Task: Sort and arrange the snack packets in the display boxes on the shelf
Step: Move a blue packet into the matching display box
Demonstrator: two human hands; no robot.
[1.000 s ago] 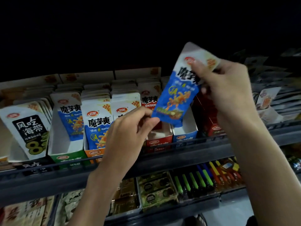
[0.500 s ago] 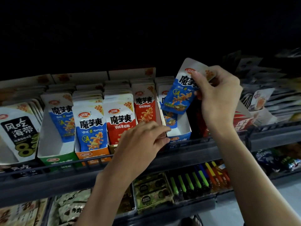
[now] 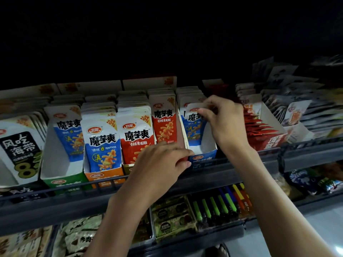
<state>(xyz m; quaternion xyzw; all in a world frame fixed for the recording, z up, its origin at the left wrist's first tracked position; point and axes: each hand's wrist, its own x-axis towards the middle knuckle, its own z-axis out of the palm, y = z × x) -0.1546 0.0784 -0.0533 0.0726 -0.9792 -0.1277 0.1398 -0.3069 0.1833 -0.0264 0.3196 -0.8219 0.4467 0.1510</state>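
A row of cardboard display boxes stands on the dark shelf (image 3: pixel 232 175). My right hand (image 3: pixel 225 120) pinches the top of a blue-and-white snack packet (image 3: pixel 194 127) that stands inside the blue-fronted display box (image 3: pixel 203 157), in front of more packets of the same kind. My left hand (image 3: pixel 161 164) rests fingers down on the front of the red packets' box, just left of the blue box; it holds nothing. Red packets (image 3: pixel 163 123) fill that neighbouring box.
Further left stand a red packet stack (image 3: pixel 136 134), an orange box with blue packets (image 3: pixel 103 141), a green box (image 3: pixel 61 179) and black-labelled packets (image 3: pixel 18 145). A red box (image 3: pixel 267 134) sits to the right. Pens (image 3: pixel 219 203) and snack trays lie on the shelf below.
My right hand has brought the blue packet down from above the shelf into the blue box. My left hand let go of its lower corner and settled on the box fronts.
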